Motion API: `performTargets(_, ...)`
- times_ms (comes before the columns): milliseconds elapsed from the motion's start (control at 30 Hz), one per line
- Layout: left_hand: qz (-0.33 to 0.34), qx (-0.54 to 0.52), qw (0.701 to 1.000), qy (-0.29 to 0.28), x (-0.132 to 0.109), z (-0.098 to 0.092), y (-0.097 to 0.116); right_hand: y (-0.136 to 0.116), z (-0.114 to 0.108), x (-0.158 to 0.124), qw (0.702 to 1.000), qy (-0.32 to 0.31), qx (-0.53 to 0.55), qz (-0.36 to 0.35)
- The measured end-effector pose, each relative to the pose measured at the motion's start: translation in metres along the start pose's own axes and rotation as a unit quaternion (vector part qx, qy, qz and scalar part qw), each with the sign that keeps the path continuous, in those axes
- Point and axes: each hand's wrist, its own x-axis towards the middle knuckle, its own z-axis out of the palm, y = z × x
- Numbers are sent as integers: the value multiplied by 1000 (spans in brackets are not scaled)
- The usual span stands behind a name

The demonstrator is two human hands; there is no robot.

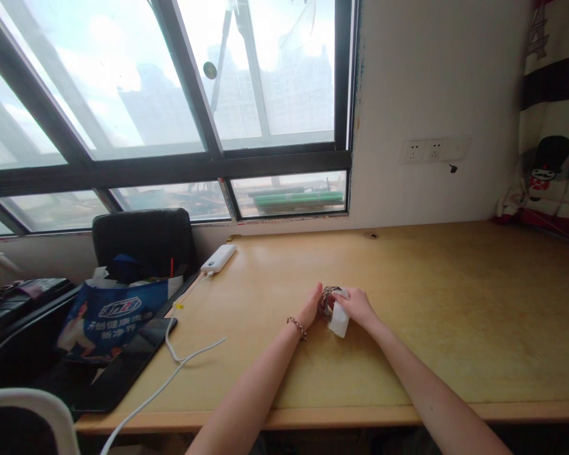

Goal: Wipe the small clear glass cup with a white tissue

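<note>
My left hand [310,304] and my right hand [355,304] meet over the middle of a wooden desk [455,303]. Between them is a small dark patterned object [326,298], partly hidden. My left hand cups its left side, and a beaded bracelet [297,327] circles that wrist. My right hand's fingers are closed on a white tissue or cloth [339,321] pressed against the object.
A white power bank [218,258] with a white cable [180,357] lies at the desk's left. A dark tablet [123,370], a blue printed bag [111,316] and a black chair [145,237] sit further left. Wall sockets [431,150] and a patterned curtain [550,126] are at the right.
</note>
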Motion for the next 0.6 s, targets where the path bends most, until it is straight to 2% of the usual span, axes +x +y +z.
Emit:
performTargets(133,-8,0,1000,-28,0,5,1,4,3,3,1000,-2,13,28)
performTargets(300,38,74,996,31,0,4,6,6,4,5,994,8,28,102)
performTargets(433,88,148,984,43,-1,4,10,8,4,6,984,12,83,159)
performTargets(600,113,110,987,10,-1,6,10,11,8,4,966,31,168,193)
